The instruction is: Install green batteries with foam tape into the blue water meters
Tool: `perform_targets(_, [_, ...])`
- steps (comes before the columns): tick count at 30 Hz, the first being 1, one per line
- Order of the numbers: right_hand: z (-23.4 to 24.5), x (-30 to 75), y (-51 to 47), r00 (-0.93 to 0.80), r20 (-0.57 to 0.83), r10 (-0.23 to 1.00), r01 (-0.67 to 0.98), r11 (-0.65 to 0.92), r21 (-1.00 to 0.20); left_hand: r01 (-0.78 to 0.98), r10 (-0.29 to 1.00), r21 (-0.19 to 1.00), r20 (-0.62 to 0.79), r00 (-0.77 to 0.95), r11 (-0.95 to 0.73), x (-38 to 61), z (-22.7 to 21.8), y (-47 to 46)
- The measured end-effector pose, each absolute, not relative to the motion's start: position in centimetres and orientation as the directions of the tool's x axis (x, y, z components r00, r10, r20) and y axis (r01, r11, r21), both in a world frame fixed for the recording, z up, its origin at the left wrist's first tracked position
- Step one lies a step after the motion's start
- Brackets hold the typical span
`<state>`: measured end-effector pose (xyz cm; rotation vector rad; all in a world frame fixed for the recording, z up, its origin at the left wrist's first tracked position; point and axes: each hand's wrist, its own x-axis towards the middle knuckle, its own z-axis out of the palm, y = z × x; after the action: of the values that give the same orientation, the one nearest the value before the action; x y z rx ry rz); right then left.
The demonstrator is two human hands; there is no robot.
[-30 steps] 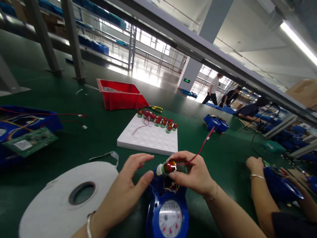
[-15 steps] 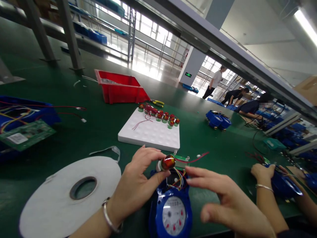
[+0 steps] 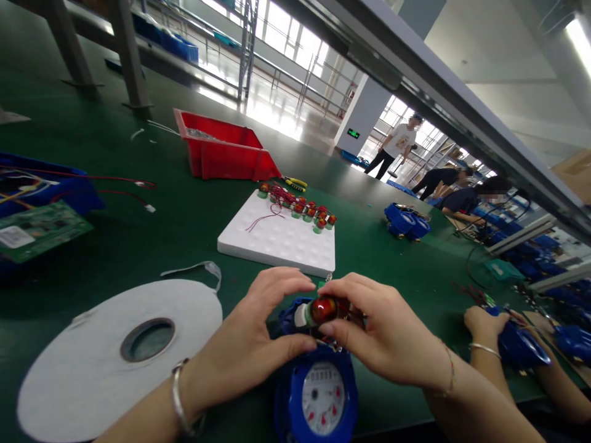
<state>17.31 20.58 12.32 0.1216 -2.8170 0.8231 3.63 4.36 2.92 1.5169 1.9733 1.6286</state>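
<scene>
A small cylindrical battery [image 3: 324,309], with a shiny amber-red end and a whitish end, is held over the open top of a blue water meter [image 3: 285,394]. My right hand [image 3: 390,326] pinches it between thumb and fingers. To its left, my left hand [image 3: 244,335] is open, thumb and fingers apart around the whitish end. The meter's round dial [image 3: 324,394] faces up. My fingers hide most of the wiring and circuit board in the opening. Behind the hands, several similar batteries [image 3: 309,210] with red leads stand on a white foam tray [image 3: 277,249].
A large white tape roll [image 3: 194,314] lies at left, near a blue housing with a circuit board [image 3: 46,231]. Farther back are a red bin [image 3: 226,154] and yellow-handled pliers [image 3: 295,183]. At right, a co-worker's hands [image 3: 484,323] hold another blue meter [image 3: 524,344].
My right hand has moved in and taken the battery between its fingers. My left hand has let go and opened. The camera view has shifted slightly.
</scene>
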Motion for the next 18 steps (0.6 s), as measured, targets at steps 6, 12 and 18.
perform_targets(6, [12.2,16.2,21.2,-0.998,0.053,0.036,-0.002,0.812,-0.584,-0.064,0.86,0.99,-0.141,-0.49,0.126,2.3,-0.5,3.4])
perform_targets(12, [12.0,14.8,20.9,-0.999,0.033,-0.013,-0.028,0.871,-0.49,-0.48,0.876,0.86,-0.359,-0.322,0.176,3.2,-0.2,4.0])
perform_targets(18, [11.4,14.1,20.5,-0.998,-0.059,0.026,0.048,0.902,-0.429,-0.539,0.878,0.823,-0.382,-0.288,0.181,3.4,-0.2,4.0])
